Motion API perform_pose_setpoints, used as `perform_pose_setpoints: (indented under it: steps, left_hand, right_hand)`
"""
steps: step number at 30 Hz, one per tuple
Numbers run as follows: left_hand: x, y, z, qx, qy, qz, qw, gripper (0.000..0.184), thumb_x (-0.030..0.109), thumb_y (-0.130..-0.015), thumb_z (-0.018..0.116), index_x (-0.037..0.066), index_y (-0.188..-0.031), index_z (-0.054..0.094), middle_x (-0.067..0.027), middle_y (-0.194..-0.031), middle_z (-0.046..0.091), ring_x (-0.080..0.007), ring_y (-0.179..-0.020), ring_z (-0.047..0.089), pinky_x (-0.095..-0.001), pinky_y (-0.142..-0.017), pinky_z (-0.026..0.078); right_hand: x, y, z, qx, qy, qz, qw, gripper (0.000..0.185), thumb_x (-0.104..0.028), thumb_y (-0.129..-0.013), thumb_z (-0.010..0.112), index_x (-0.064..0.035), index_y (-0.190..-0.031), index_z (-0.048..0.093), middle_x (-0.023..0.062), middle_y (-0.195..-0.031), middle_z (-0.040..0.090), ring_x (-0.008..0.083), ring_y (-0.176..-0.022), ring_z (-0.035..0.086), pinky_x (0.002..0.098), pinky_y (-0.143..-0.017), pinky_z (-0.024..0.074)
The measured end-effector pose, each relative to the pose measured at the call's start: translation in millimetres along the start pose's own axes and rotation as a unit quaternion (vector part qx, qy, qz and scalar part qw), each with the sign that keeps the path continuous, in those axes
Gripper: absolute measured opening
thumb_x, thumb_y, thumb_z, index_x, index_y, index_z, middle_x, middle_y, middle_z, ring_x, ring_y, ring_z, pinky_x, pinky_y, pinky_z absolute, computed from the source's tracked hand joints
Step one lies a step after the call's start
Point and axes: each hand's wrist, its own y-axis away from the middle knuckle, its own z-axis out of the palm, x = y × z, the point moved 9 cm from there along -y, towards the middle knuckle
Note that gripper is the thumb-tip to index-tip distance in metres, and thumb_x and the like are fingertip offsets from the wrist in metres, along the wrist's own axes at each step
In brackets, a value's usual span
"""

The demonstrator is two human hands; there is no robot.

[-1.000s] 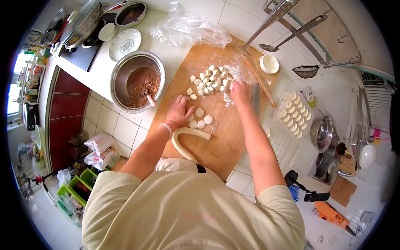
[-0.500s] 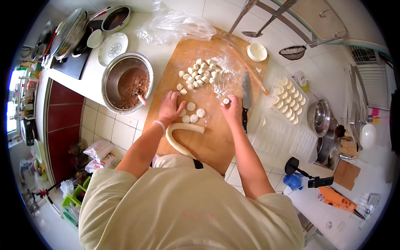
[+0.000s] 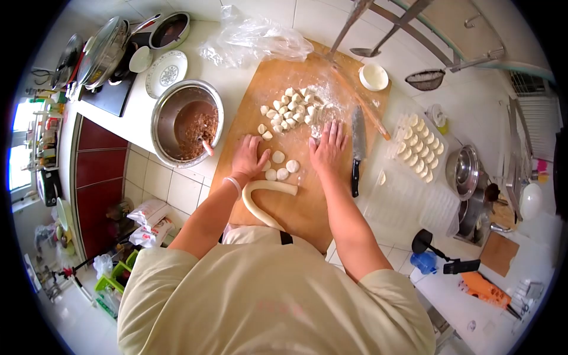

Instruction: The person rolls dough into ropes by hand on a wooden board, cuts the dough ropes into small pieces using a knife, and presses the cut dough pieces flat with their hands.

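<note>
On board (image 3: 313, 206) — left hand (image 3: 248, 157), right hand (image 3: 327, 150) flattened; steel bowl (image 3: 168, 127) holds seemingly mince (image 3: 198, 135), tray (image 3: 408, 192) dumplings (image 3: 419, 147).

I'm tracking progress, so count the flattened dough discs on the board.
5 visible: top disc, rightmost disc, lower-middle disc, lower-left disc, and leftmost disc beside the left hand. More may hide under it or the right hand.
</note>
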Motion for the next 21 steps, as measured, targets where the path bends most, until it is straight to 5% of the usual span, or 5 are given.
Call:
perform_pose_setpoints:
  steps: [6,9,13,18,21]
  left_hand:
    - [7.9,-0.2,-10.3,0.021,0.017,0.010,1.000,0.038,0.034,-0.087,0.066,0.008,-0.113,0.055,-0.0156,-0.106,0.055,-0.0390,-0.101,0.053,-0.0466,-0.088,0.045]
    - [3.9,0.3,-6.2,0.007,0.000,0.005,1.000,0.038,0.034,-0.087,0.066,0.008,-0.113,0.056,-0.0151,-0.108,0.056,-0.0385,-0.102,0.054,-0.0469,-0.088,0.045]
    - [5.5,0.3,-6.7,0.016,0.005,0.010,1.000,0.037,0.034,-0.088,0.065,0.008,-0.112,0.056,-0.0154,-0.107,0.055,-0.0384,-0.101,0.054,-0.0470,-0.088,0.045]
    - [6.2,-0.6,-4.0,0.008,0.041,0.013,0.999,0.037,0.033,-0.087,0.067,0.007,-0.112,0.056,-0.0150,-0.107,0.055,-0.0368,-0.104,0.053,-0.0459,-0.089,0.045]
    - [1.7,-1.6,-3.1,0.008,0.039,-0.005,0.999,0.037,0.033,-0.088,0.066,0.008,-0.112,0.056,-0.0146,-0.110,0.054,-0.0373,-0.104,0.054,-0.0459,-0.086,0.047]
  right_hand:
    - [26.3,41.1,-19.3,0.137,-0.232,0.053,0.962,0.055,-0.013,-0.092,0.060,-0.0014,-0.144,0.044,0.0216,-0.149,0.043,0.0418,-0.137,0.041,0.0491,-0.114,0.0345]
    - [-6.8,72.4,24.4,0.054,-0.362,0.056,0.929,0.053,-0.012,-0.091,0.062,-0.0032,-0.141,0.047,0.0233,-0.144,0.048,0.0426,-0.135,0.042,0.0497,-0.112,0.0367]
    - [-45.8,16.4,-17.2,0.068,-0.375,0.003,0.925,0.050,-0.012,-0.088,0.065,-0.0077,-0.136,0.053,0.0219,-0.131,0.055,0.0412,-0.120,0.052,0.0515,-0.105,0.0403]
    - [-35.4,-43.6,-8.2,-0.016,-0.100,0.003,0.995,0.042,-0.011,-0.085,0.068,-0.0139,-0.126,0.061,0.0191,-0.114,0.058,0.0379,-0.109,0.056,0.0513,-0.093,0.0467]
    - [-7.3,-42.5,-3.2,0.078,-0.155,0.063,0.983,0.032,-0.007,-0.081,0.069,-0.0138,-0.112,0.068,0.0148,-0.106,0.059,0.0350,-0.098,0.058,0.0457,-0.088,0.0479]
